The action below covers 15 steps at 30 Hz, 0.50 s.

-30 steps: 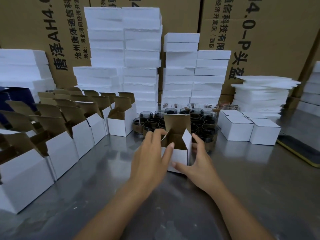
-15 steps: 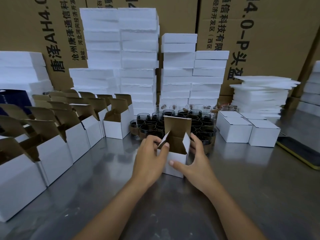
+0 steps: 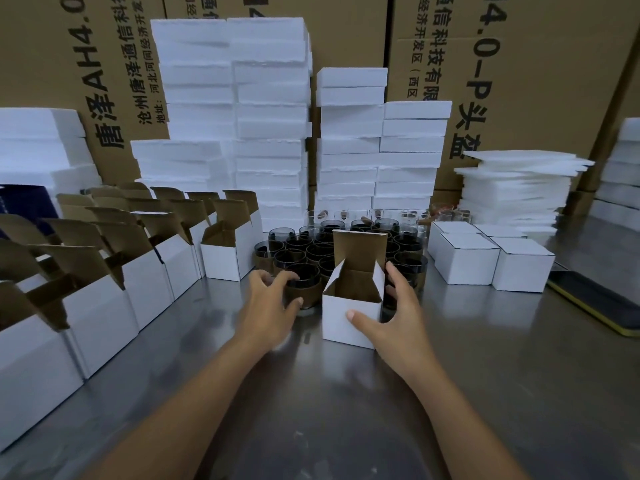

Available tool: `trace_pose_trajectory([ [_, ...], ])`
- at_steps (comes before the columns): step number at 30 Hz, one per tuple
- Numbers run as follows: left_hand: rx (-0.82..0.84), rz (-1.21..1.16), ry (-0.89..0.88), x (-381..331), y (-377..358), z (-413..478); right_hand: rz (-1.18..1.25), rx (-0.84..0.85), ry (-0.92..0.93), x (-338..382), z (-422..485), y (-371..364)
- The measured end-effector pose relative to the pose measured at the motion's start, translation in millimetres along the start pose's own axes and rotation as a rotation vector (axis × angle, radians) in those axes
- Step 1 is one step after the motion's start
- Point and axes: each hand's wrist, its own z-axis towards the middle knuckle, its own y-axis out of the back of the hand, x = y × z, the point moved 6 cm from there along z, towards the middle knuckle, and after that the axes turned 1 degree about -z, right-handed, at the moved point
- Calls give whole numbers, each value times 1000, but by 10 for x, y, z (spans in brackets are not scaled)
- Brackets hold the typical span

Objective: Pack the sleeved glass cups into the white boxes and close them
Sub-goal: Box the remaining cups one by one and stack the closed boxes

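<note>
Centrally, open white box (image 3: 341, 323) in right grip (image 3: 398, 320), left grip (image 3: 266, 306) clasping sleeved cup (image 3: 304, 288)

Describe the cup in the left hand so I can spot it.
On the steel table, find the cluster of dark cups in front of the white foam stacks. The cup is the nearest one at its front edge, just left of the open box that the right hand holds. Alone among them, it has the left hand curled round its brown sleeve.
</note>
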Motion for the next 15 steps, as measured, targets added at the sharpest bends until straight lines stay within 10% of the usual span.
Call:
trace_pose_trajectory([
  [15, -176, -474, 8, -34, 283, -265, -94, -11, 98, 142, -103, -3],
])
